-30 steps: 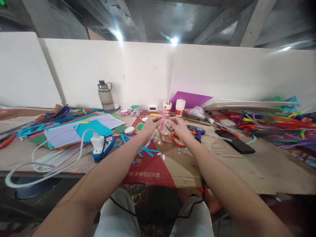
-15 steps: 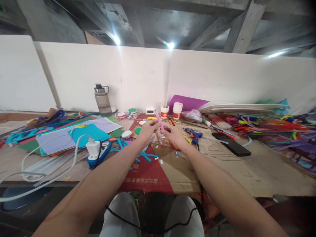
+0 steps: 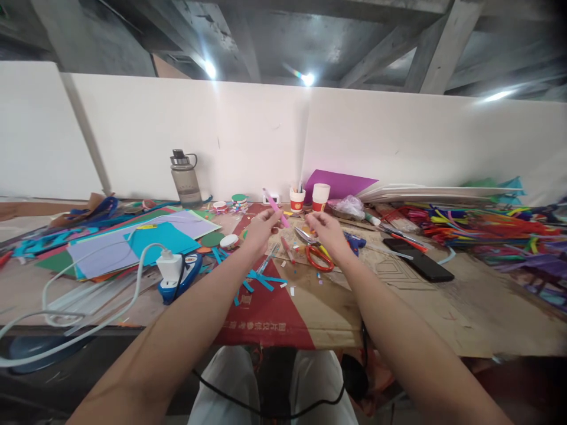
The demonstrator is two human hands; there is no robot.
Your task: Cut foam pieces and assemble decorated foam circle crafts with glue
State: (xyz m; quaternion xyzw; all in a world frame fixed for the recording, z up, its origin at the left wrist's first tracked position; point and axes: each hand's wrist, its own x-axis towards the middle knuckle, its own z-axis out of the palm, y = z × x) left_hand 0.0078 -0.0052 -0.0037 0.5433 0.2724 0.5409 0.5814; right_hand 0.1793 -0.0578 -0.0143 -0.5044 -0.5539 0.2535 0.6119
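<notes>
A narrow pink strip [image 3: 275,206], perhaps of paper, is pinched in my left hand [image 3: 262,227] and tilts up to the left. My right hand [image 3: 328,230] is apart from it, to the right, with its fingers drawn together. Whether anything small is between those fingertips, I cannot make out. Below and beside the right hand lie scissors with orange-red handles [image 3: 319,260]. A red pen-like stick [image 3: 287,250] lies between the hands on the cardboard. Blue paper strips [image 3: 264,278] are scattered nearer me.
Paper cups [image 3: 321,193] stand at the back. A blue glue gun [image 3: 355,242] and a black phone [image 3: 420,261] lie to the right. Coloured sheets [image 3: 163,245], a power strip [image 3: 191,271] with white cables and a bottle [image 3: 186,180] are on the left.
My right hand has let go of the pink strip and moved right, over the scissors. My left hand keeps the strip, which has shifted slightly left and leans further left.
</notes>
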